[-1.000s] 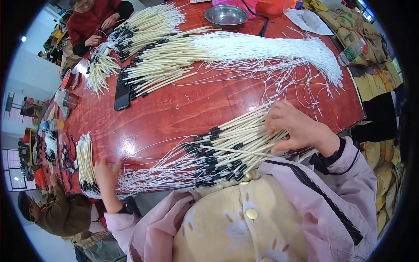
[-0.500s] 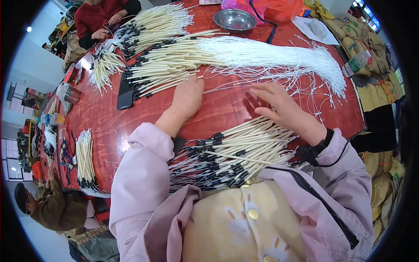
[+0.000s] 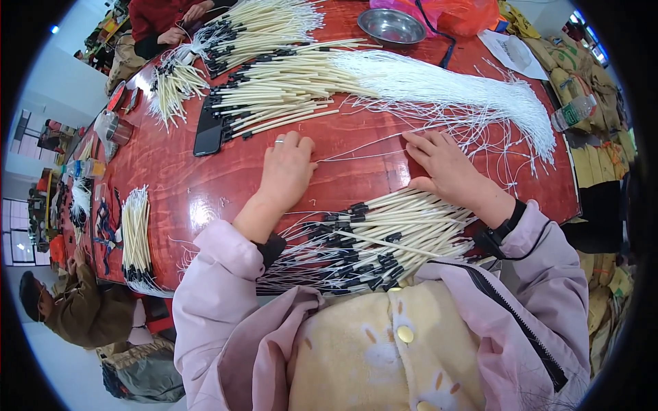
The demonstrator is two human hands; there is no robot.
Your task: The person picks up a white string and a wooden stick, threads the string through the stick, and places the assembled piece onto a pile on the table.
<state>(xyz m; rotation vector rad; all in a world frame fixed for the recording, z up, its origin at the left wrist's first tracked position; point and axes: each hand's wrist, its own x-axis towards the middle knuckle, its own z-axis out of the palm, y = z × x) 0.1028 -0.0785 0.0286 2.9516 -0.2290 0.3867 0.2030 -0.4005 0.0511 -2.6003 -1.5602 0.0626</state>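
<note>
My left hand [image 3: 286,170] is closed, its fingertips on the end of a thin white cord [image 3: 358,150] that stretches right across the red table. My right hand [image 3: 449,166] has its fingers stretched out with the thumb apart, the fingertips beside or over the cord; contact is hard to tell. Close to my body lies a pile of cream sticks [image 3: 411,229] with black clips and white strings. Beyond my hands is another bundle of cream sticks [image 3: 291,79] with black ends, and a long sheaf of white cords [image 3: 445,85] trails right from it.
A black phone [image 3: 208,130] lies left of the far bundle. A metal bowl [image 3: 391,27] stands at the back, with a plastic bottle [image 3: 574,113] at the right edge. Another stick bundle [image 3: 136,236] is at left. Two other people sit around the red table [image 3: 233,185].
My left hand has drawn back toward me from the far bundle, and the cord now shows between my hands. The right hand stays in nearly the same place. The view has shifted slightly.
</note>
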